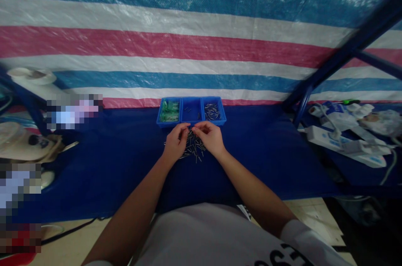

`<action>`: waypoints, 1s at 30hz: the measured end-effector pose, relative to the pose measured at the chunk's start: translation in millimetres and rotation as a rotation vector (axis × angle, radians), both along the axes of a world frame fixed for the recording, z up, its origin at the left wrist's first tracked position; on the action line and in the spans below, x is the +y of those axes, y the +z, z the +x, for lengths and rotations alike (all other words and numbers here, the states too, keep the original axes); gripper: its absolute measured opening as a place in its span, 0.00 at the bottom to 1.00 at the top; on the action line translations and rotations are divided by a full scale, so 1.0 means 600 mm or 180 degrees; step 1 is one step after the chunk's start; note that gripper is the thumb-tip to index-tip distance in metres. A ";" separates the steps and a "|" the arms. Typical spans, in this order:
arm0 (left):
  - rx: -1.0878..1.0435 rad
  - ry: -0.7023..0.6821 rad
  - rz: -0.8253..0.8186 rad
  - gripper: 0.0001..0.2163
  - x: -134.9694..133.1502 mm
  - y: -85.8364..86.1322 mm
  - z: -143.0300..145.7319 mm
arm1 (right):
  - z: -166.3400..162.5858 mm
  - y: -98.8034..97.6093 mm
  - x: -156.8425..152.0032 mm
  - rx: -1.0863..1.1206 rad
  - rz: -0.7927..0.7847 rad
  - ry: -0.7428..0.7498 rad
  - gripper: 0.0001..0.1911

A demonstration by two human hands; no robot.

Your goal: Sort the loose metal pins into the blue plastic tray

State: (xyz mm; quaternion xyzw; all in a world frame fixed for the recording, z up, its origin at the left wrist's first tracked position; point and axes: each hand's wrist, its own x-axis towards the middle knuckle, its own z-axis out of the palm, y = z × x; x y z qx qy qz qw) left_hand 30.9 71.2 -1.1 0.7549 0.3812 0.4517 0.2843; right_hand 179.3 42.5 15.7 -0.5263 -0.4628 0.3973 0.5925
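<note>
Over a loose pile of thin metal pins [195, 147] on the dark blue table, my left hand [176, 140] and my right hand [211, 135] come close together. Both have thumb and fingers pinched, and whatever lies between the fingertips is too small to make out. Just beyond the fingertips stands a blue three-part tray [191, 102]. Small green packets [170, 111] fill its left compartment. A few pins [199, 116] lie in the middle one, and many more metal pins [212, 111] lie in the right one.
A white power strip [326, 137] with plugs and cables sits at the right, beside plastic bags [385, 123]. At the left are a white roll [34, 80] and a pale container [21, 142]. A blue metal frame [339, 54] rises at the right before a striped tarp [194, 44].
</note>
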 end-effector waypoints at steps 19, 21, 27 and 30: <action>-0.0196 0.0237 -0.0066 0.13 -0.004 0.009 0.002 | -0.003 0.002 -0.001 0.0116 0.0021 0.0203 0.10; -0.0236 0.0258 -0.0055 0.13 -0.005 0.010 0.003 | -0.002 0.000 0.000 0.0127 0.0032 0.0224 0.10; -0.0294 0.0123 -0.0185 0.11 -0.005 0.010 0.003 | -0.001 -0.005 0.002 0.0083 0.0043 0.0208 0.11; -0.0341 0.0061 -0.0271 0.10 -0.004 0.008 0.003 | -0.001 -0.003 0.001 0.0062 0.0076 0.0209 0.10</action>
